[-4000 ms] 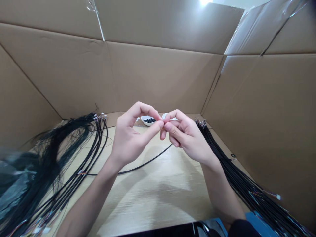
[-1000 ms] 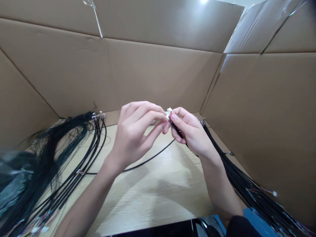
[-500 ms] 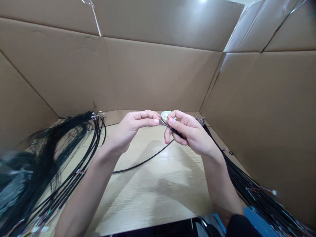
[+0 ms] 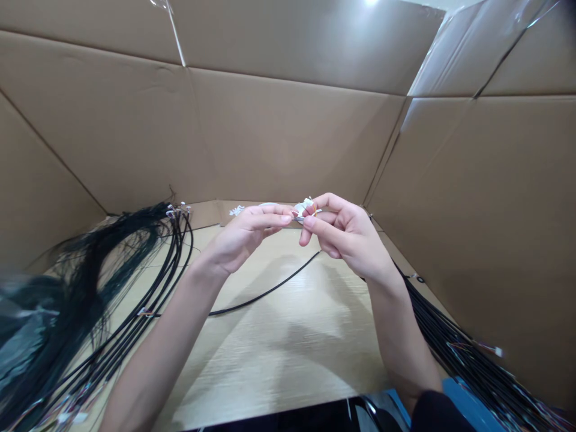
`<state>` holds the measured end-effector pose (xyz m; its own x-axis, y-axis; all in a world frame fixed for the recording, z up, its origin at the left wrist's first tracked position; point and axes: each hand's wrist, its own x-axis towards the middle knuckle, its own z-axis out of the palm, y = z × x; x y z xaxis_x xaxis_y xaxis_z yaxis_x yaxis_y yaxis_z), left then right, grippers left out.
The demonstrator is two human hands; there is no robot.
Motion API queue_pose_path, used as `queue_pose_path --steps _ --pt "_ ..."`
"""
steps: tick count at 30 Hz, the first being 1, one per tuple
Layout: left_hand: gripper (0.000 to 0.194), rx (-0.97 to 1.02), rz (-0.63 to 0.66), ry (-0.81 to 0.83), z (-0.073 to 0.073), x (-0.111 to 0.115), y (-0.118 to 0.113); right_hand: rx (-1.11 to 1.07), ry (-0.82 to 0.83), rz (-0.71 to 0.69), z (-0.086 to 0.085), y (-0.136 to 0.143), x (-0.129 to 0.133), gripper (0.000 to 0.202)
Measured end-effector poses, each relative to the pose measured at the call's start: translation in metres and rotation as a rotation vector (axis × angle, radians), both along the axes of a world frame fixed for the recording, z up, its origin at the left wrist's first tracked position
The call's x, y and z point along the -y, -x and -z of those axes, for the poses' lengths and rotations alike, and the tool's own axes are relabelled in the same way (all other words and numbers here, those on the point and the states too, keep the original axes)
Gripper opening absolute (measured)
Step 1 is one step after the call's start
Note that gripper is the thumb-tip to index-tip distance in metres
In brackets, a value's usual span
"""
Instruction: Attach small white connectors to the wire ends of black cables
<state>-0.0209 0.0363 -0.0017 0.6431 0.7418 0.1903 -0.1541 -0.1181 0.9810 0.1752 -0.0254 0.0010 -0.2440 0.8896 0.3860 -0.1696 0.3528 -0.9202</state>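
Observation:
Near the back of the table, my left hand (image 4: 245,233) pinches thin wire ends between thumb and fingers. My right hand (image 4: 348,234) is closed on the thin wires of a black cable (image 4: 274,289), with an orange wire (image 4: 315,209) showing by its fingertips. The cable curves from below the right hand down to the left across the table. White pieces (image 4: 306,207) show just behind the fingertips; whether they are held is unclear. The fingertips of both hands are nearly touching.
Bundles of black cables lie left (image 4: 173,264) and right (image 4: 450,330) on the wooden table (image 4: 270,348). Dark thin strands (image 4: 94,258) spread at the far left. Small white parts (image 4: 236,210) sit at the back. Cardboard walls (image 4: 292,138) surround the table. Something blue (image 4: 472,405) is lower right.
My right hand has risen slightly and its fingers have shifted on the wires. My left hand has flattened and moved a little, uncovering small white parts behind it.

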Motion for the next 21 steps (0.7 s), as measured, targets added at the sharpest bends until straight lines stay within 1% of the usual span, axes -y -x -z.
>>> queue_pose_path --steps 3,5,6,8,10,11,13,15,16,18,21 --pt "0.012 -0.005 -0.053 -0.080 0.001 0.001 -0.002 -0.012 -0.016 0.055 0.001 0.001 0.001 0.020" --pt "0.010 0.010 -0.148 -0.184 0.002 0.003 -0.004 -0.024 -0.003 0.081 0.002 0.001 0.000 0.021" --pt "0.009 0.023 -0.224 -0.258 0.002 0.006 -0.006 -0.036 0.005 0.090 0.003 0.001 -0.001 0.021" --pt "0.007 0.024 -0.434 -0.483 0.004 0.013 -0.009 -0.071 0.016 0.099 0.005 0.001 -0.004 0.022" --pt "0.007 -0.024 -0.660 -0.791 0.005 0.021 -0.013 -0.112 0.029 0.090 0.006 0.001 -0.006 0.022" --pt "0.008 -0.057 -0.748 -0.948 0.006 0.024 -0.014 -0.133 0.036 0.081 0.006 0.001 -0.007 0.022" --pt "0.011 -0.091 -0.854 -1.220 0.008 0.027 -0.016 -0.172 0.052 0.060 0.006 0.002 -0.009 0.022" --pt "0.016 -0.082 -0.883 -1.400 0.010 0.028 -0.017 -0.203 0.065 0.045 0.005 0.003 -0.009 0.025" --pt "0.018 -0.075 -0.872 -1.453 0.011 0.028 -0.018 -0.216 0.071 0.045 0.005 0.003 -0.009 0.027" --pt "0.020 -0.069 -0.805 -1.491 0.012 0.028 -0.018 -0.234 0.082 0.055 0.005 0.004 -0.009 0.033" --pt "0.021 -0.068 -0.717 -1.466 0.013 0.030 -0.020 -0.248 0.097 0.054 0.005 0.005 -0.010 0.040"
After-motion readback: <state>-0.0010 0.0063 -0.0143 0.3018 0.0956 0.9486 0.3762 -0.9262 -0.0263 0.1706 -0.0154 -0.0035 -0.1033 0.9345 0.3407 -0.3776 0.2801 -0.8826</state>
